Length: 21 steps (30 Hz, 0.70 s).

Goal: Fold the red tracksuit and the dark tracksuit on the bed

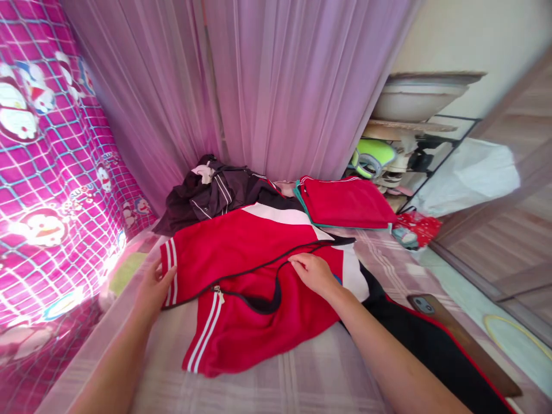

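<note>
A red zip jacket with white stripes and black piping lies spread on a checked bed sheet. My left hand grips the striped cuff of its left sleeve at the jacket's left edge. My right hand lies flat on the jacket's middle, fingertips on the black-piped zip edge. A white panel shows at the jacket's right side.
Behind the jacket lie a heap of dark clothes and a folded red stack. A phone rests at the right on black cloth. Pink netting hangs behind, a cartoon-print cloth at left, a cluttered shelf at right.
</note>
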Tool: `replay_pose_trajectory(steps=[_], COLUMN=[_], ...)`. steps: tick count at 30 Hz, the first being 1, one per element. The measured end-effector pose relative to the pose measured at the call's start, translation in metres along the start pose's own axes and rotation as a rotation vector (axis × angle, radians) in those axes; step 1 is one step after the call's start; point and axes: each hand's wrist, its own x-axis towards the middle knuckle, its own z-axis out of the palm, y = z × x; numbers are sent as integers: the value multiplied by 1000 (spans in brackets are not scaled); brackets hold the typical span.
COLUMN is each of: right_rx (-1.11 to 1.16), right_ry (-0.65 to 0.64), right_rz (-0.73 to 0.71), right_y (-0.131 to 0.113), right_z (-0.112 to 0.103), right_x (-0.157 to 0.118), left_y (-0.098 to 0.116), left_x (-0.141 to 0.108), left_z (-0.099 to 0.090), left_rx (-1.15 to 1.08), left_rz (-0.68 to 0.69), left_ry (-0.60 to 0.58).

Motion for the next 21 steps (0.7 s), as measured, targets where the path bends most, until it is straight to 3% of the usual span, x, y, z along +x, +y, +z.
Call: replay_pose_trajectory(steps=[6,9,12,16,18,21], right_rx=[59,-19,-136,-128,-133,-221], right_ry=[-40,-86,-159,-141,-116,-98], right_rz=[-148,-203,-205,-228,-208,-62], right_y=[-73,-109,-128,-115,-92,-56], right_z=[15,26,33,18,4,-11], right_x=[-28,-37,-44,-49,-53,-64], left_y=[7,10,16,37,48,57], left_x=[-24,-35,-53,-80,-92,-106], left_z=[6,3,0,3,12,36], left_rx=[-242,-305,-393,-621,-711,-767], left_rz=[-131,-128,-172,-224,-238,-294], left_ry=[-62,-69,-93,-182,-268,-391])
